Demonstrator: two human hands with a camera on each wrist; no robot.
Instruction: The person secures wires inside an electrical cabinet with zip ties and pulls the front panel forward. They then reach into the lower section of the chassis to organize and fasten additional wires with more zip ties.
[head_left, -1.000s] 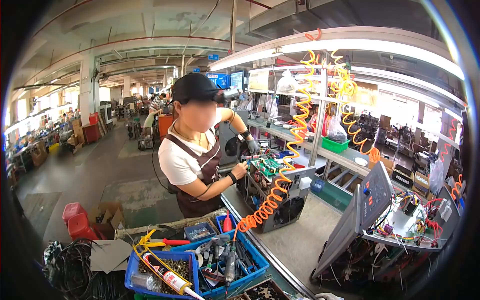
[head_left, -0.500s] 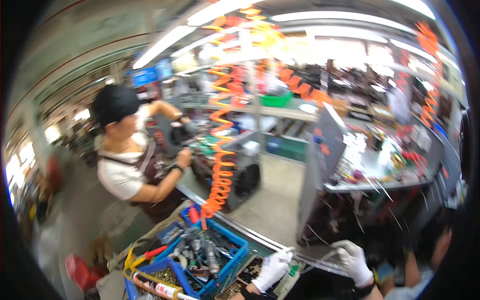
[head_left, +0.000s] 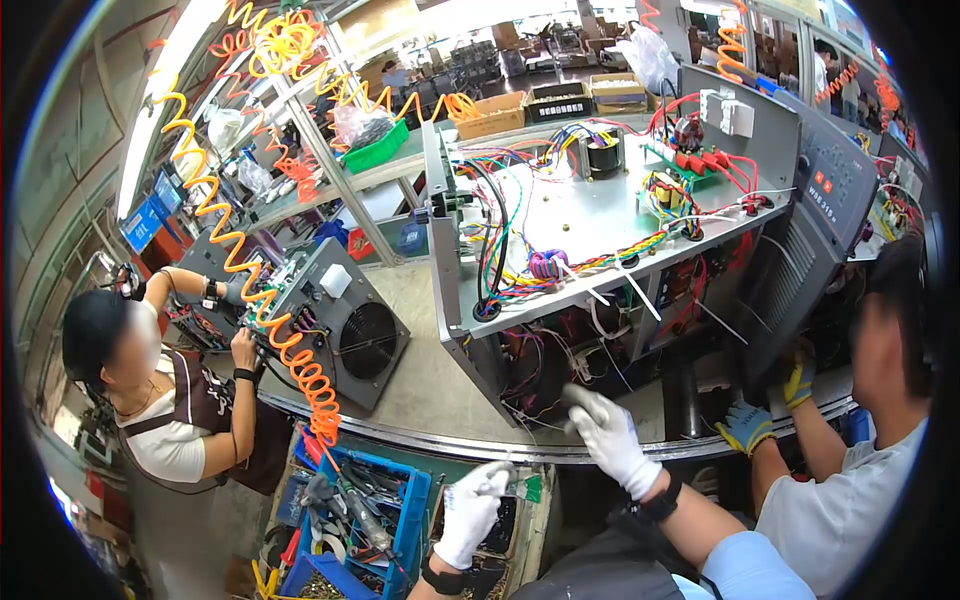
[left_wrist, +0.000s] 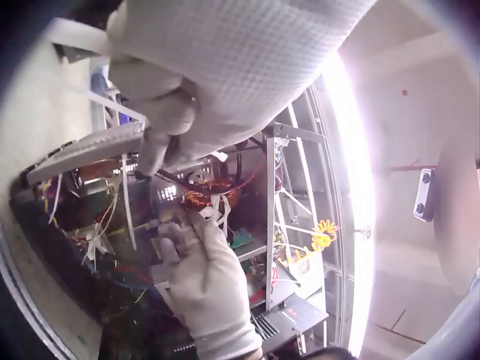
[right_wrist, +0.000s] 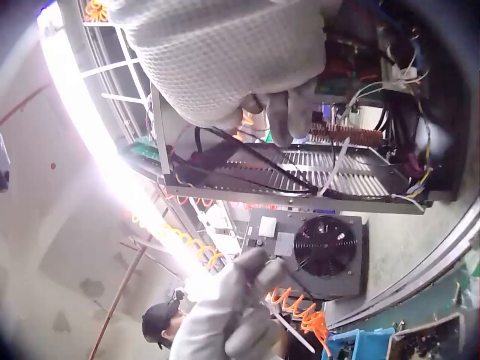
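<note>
My left hand (head_left: 473, 510), in a white glove, pinches a white cable tie (right_wrist: 294, 330) whose strip sticks out past the fingers. It is over the parts trays at the near edge. The gloved right hand (head_left: 612, 440) hangs in front of the open grey machine (head_left: 650, 345), fingers loosely bent and grey at the tips, with nothing visible in them. Coloured wires and a purple-wound ring (head_left: 547, 264) lie on the machine's metal shelf. White tie ends (head_left: 642, 290) stick out along its front edge. In the left wrist view, a copper coil (left_wrist: 214, 193) shows behind the hands.
Blue tool tray (head_left: 410, 515) stands at lower left, under a coiled orange hose (head_left: 300, 370). Behind it is a grey unit with a fan (head_left: 370, 338). One person (head_left: 160, 410) works at the left; another, in patterned gloves (head_left: 747, 428), is at the right.
The view has swung right and down, bringing the open machine to the centre. Both my hands have come further into view, and the person at right shows more fully.
</note>
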